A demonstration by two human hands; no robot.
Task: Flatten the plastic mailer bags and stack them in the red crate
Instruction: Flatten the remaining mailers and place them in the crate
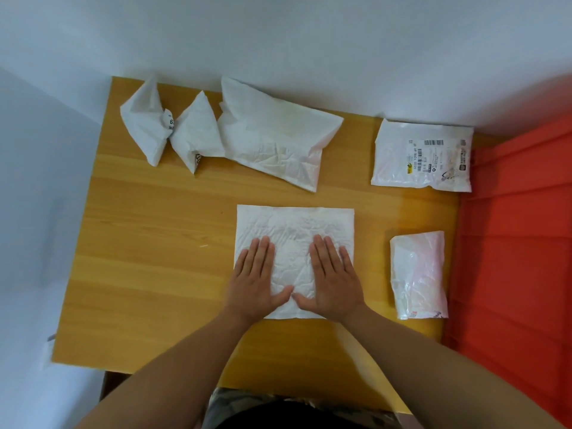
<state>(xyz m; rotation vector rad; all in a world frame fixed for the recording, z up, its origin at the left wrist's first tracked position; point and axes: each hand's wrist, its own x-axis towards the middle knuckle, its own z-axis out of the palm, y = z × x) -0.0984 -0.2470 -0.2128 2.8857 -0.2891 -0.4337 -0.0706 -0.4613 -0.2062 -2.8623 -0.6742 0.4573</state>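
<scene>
A white plastic mailer bag (294, 224) lies flat in the middle of the wooden table (148, 243). My left hand (257, 280) and my right hand (334, 280) press palm-down on its near half, fingers together, thumbs nearly touching. Several other white mailer bags lie around: two crumpled ones (145, 125) (198, 134) at the far left, a large wrinkled one (275, 134) at the back, a labelled one (424, 156) at the far right and a small one (418, 274) at the right. The red crate (520, 243) stands off the table's right edge.
White walls close off the far side and the left of the table. A scrap of white plastic (49, 348) hangs at the table's near left corner. Bare wood shows on the left half and along the near edge.
</scene>
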